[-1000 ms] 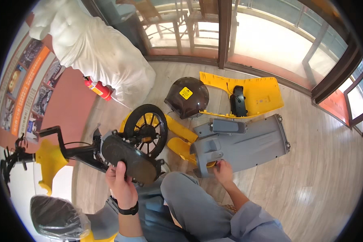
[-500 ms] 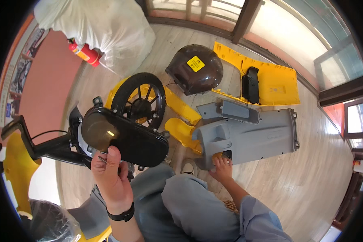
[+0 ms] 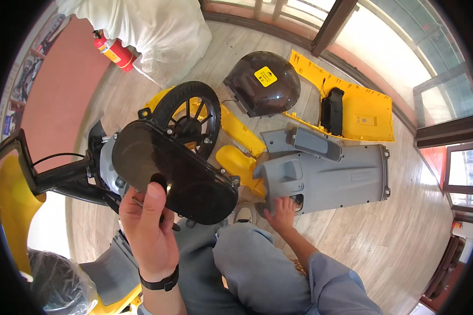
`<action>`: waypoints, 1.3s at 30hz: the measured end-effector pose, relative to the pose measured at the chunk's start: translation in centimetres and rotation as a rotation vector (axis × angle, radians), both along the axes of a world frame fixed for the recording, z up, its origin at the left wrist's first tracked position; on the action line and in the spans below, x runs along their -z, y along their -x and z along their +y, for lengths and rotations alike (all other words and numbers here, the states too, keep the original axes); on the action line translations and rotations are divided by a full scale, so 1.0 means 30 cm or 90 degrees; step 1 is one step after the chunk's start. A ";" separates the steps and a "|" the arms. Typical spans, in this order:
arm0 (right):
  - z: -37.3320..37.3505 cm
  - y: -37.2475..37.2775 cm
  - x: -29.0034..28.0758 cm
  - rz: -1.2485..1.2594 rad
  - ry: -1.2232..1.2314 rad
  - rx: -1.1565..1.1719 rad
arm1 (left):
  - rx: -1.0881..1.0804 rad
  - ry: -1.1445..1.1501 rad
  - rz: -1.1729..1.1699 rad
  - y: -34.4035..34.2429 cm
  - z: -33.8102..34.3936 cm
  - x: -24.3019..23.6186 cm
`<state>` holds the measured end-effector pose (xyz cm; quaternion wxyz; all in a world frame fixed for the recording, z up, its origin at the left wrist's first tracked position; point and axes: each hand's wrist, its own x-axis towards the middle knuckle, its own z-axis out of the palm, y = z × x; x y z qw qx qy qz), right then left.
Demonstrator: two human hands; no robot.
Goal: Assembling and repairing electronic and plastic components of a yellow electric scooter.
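Observation:
My left hand (image 3: 150, 223) is closed, thumb against fingers, at the near edge of a glossy black oblong cover (image 3: 194, 184). A thin metal rod (image 3: 137, 201) pokes out between its fingers; the rest of it is hidden. Behind the cover stands a black spoked wheel (image 3: 214, 110). To the right, my right hand (image 3: 281, 214) has its fingers stretched out at the near edge of a long grey plastic body panel (image 3: 341, 181), beside a small dark opening (image 3: 298, 200). Nothing shows in that hand. A curved yellow plastic piece (image 3: 236, 160) lies between cover and panel.
Beyond the panel lie a dark brown rounded shell (image 3: 263, 89) and a yellow panel (image 3: 368, 100) with a black part (image 3: 332, 113) on it. A fire extinguisher (image 3: 115, 55) and a white plastic bag (image 3: 157, 37) are far left. A black tubular frame (image 3: 58, 178) extends left.
My right fingers have spread and drawn back slightly from the opening, where an orange-yellow patch showed earlier. My left hand stays closed at the cover. The whole view has shifted slightly.

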<state>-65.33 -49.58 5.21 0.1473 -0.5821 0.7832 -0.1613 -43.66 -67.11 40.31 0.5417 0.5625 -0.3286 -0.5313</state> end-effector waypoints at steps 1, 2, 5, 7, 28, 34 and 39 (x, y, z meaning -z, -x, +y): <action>-0.038 -0.020 -0.001 0.003 0.000 -0.001 | 0.009 0.001 0.003 -0.003 0.000 -0.001; -0.079 -0.038 0.001 0.023 0.006 -0.026 | 0.004 0.010 0.004 -0.010 -0.003 -0.003; -0.178 -0.079 0.015 0.058 0.013 -0.067 | 0.008 0.021 -0.008 -0.020 -0.008 -0.003; -0.226 -0.107 0.035 0.070 0.017 -0.086 | 0.014 0.024 -0.024 -0.027 -0.009 -0.003; -0.234 -0.105 0.115 -0.067 -0.070 -0.084 | -0.026 0.024 -0.026 -0.058 -0.004 0.001; -0.227 -0.085 0.131 -0.078 -0.010 -0.083 | 0.067 0.011 -0.114 -0.043 0.009 -0.010; -0.252 -0.092 0.222 -0.062 -0.143 -0.038 | 0.148 -0.054 -0.184 -0.030 -0.024 0.011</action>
